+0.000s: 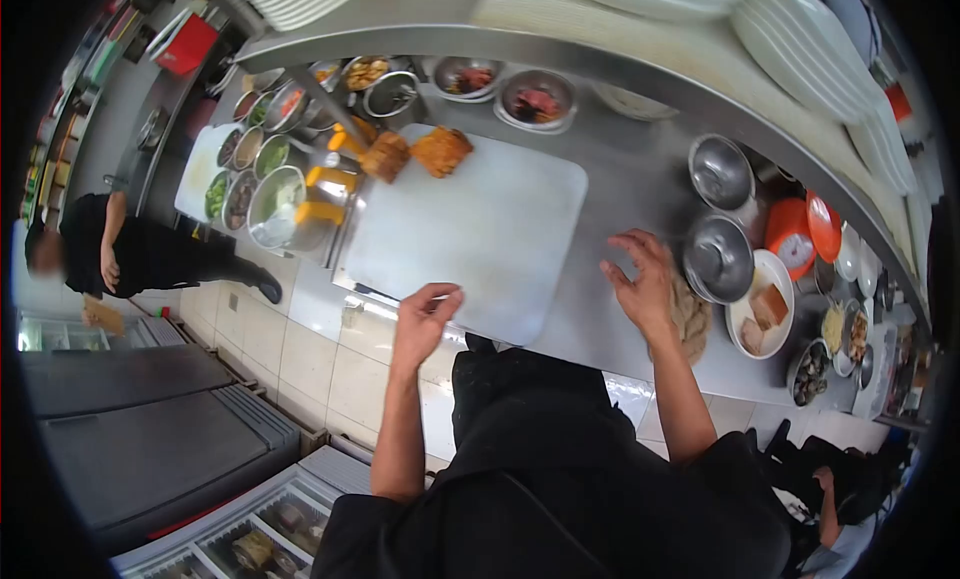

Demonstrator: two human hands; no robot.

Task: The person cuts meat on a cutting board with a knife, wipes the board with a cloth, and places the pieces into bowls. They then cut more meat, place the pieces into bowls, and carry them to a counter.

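Over the near left edge of the white cutting board [450,239] is my left hand [425,321], its fingers loosely bent with nothing seen in them. My right hand [645,284] hovers to the right of the board, thumb and fingers apart, holding nothing. Close beside it lies a crumpled tan cloth [692,324], partly behind the wrist. Two chunks of golden-brown cooked meat rest at the board's far left: one piece [441,152] on the board, another piece [385,157] at its corner. Right of my right hand stands a steel bowl [718,258].
A white bowl [762,309] holds meat pieces at the right, near an orange container [790,237]. Steel tubs of ingredients [280,204] and yellow-topped bottles [325,194] stand left. Overhead runs a metal shelf [520,44] with stacked plates [800,44]. A co-worker [130,244] stands far left.
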